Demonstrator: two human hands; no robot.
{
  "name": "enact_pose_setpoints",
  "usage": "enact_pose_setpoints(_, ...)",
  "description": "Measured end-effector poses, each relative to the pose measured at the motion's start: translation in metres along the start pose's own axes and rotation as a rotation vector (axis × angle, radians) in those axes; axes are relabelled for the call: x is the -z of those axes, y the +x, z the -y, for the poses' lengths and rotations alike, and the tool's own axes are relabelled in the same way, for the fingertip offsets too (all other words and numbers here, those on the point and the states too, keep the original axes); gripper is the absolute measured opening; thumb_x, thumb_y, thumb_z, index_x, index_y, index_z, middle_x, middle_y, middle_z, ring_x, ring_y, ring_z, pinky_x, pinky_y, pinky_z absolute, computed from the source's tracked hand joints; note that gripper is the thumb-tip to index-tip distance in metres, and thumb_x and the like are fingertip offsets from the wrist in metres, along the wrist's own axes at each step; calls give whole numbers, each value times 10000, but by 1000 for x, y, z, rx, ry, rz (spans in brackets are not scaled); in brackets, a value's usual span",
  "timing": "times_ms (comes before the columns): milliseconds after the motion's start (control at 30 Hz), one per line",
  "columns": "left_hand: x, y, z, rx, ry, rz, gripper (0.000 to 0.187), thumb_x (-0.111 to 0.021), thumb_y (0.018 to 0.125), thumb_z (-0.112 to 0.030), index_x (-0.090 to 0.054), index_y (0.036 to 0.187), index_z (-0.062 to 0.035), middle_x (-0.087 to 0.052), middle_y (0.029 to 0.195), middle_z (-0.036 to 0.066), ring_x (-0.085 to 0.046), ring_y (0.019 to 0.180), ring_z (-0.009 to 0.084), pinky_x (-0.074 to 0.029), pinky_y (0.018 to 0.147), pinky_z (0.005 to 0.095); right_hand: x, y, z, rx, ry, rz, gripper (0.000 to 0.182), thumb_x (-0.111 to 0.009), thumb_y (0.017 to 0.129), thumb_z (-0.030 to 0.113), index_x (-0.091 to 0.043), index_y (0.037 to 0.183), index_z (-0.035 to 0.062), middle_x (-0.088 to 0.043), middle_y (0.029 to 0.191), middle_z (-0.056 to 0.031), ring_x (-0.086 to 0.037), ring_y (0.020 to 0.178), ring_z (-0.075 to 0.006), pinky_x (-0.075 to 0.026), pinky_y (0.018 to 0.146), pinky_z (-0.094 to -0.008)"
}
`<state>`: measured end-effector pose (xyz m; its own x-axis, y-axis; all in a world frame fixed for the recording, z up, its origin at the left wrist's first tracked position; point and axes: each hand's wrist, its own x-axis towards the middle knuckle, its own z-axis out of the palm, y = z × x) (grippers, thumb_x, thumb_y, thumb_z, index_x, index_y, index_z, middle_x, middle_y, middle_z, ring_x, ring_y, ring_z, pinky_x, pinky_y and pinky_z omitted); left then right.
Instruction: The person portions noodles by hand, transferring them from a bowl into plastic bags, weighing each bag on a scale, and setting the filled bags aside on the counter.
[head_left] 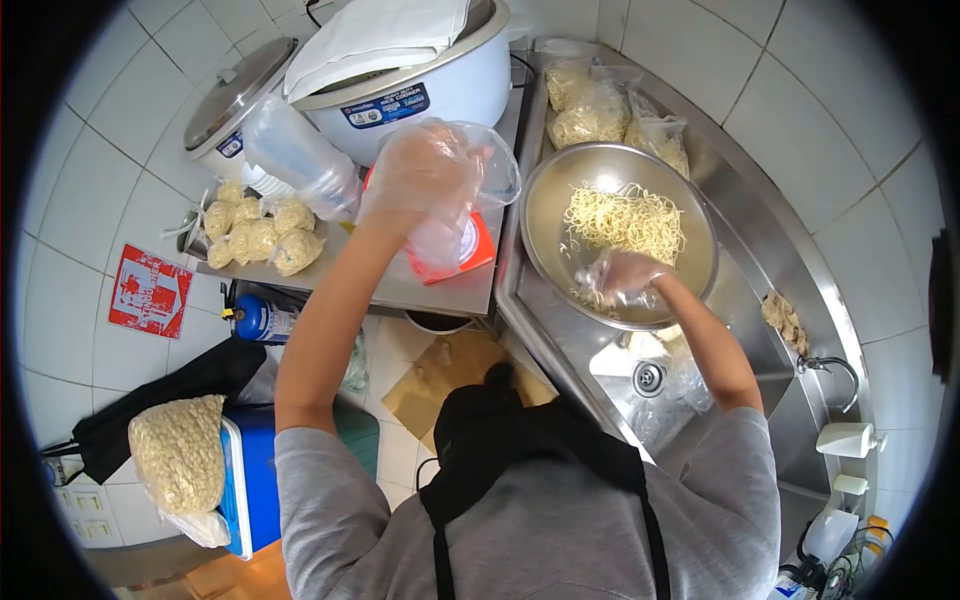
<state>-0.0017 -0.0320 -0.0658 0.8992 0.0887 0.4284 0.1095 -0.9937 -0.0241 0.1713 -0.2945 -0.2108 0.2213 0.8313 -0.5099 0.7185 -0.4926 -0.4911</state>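
Note:
My left hand (428, 172), in a loose clear plastic glove, is curled at a clear round plastic tub (503, 172) and appears to grip it. The tub is above a red kitchen scale (478, 250), which the hand and glove partly cover. My right hand (628, 274), also in a clear plastic glove, reaches into a wide steel mixing bowl (545, 215). Its fingers are closed around some noodles near the bowl's front wall. A heap of pale yellow noodles (630, 222) lies just beyond that hand.
The bowl rests over a steel sink (560, 345). Bagged noodles (590, 115) stand behind it. Left of the scale are stacked clear plastic cups (300, 160), small knotted bags of noodles (262, 235) and a large rice cooker (430, 90). A faucet (835, 370) is at right.

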Motion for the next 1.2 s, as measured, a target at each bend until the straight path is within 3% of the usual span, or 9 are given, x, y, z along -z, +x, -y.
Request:
enact_pose_setpoints(133, 5, 3, -1, -102, 128, -2, 339, -501, 868, -311, -629, 759, -16, -627, 819, 160, -602, 813, 331, -478, 742, 426, 26, 22, -7, -52, 201, -219, 292, -647, 793, 279, -666, 700, 3, -644, 710, -200, -636, 630, -276, -488, 644, -434)
enact_pose_setpoints(267, 7, 1, 0, 39, -199, 47, 326, -487, 876, -280, -620, 752, -9, -622, 839, 168, -600, 818, 331, -476, 733, 431, -2, 76, -23, 129, -575, -354, 376, -650, 783, 285, -611, 1079, 55, -607, 1056, -209, -628, 929, -258, -499, 799, -377)
enact_pose_setpoints(333, 14, -3, -3, -268, 289, -21, 273, -489, 867, -244, -611, 791, -12, -623, 842, 158, -603, 825, 320, -480, 752, 412, -17, 66, -8, 308, -757, -320, 492, -636, 792, 268, -541, 1235, 76, -555, 1197, -211, -597, 1044, -266, -489, 875, -361)
enact_pose_setpoints(400, 6, -1, 4, -176, 216, -6, 244, -499, 858, -235, -611, 816, -22, -623, 869, 155, -604, 846, 312, -481, 769, 402, -26, 37, 6, 319, -792, -220, 646, -584, 829, 245, -323, 1409, 138, -413, 1368, -166, -504, 1173, -288, -431, 987, -345)
enact_pose_setpoints(500, -18, -5, 15, -81, 23, -41, 204, -510, 843, -217, -606, 867, -38, -615, 932, 159, -603, 892, 300, -483, 801, 384, -55, 6, -11, 312, -390, -518, 309, -498, 876, 185, -570, 1143, 47, -613, 1052, -156, -590, 959, -329, -455, 907, -401)
enact_pose_setpoints(767, 10, 0, 9, 39, -201, 15, 331, -540, 813, -227, -590, 1081, -39, -578, 1153, 187, -577, 1059, 262, -458, 897, 349, 16, 7, -5, -142, -41, -353, 206, -640, 800, 203, -660, 891, 19, -658, 784, -152, -647, 726, -223, -511, 684, -347)
enact_pose_setpoints(833, 17, -3, 9, 323, -626, 92, 403, -656, 830, -226, -559, 1161, -19, -606, 1147, 100, -581, 1037, 177, -447, 915, 279, 67, -16, 0, -96, -12, -343, 196, -684, 746, 212, -660, 800, 26, -635, 674, -107, -618, 647, -172, -492, 612, -308)
enact_pose_setpoints(967, -2, 8, 32, 290, -439, 31, 417, -663, 824, -202, -550, 1182, -19, -601, 1154, 88, -571, 1042, 156, -450, 910, 270, 151, -81, 60, -49, 47, -547, 226, -689, 667, 187, -647, 827, 32, -632, 681, -51, -596, 619, -152, -477, 576, -299)
enact_pose_setpoints(1200, 11, 20, 61, 154, -958, 224, 515, -681, 771, -183, -527, 1230, -11, -568, 1199, 98, -541, 1072, 170, -426, 937, 279, 228, -105, 159, 371, 214, -662, 181, -689, 688, 164, -654, 804, 29, -633, 711, -30, -599, 671, -111, -483, 626, -248)
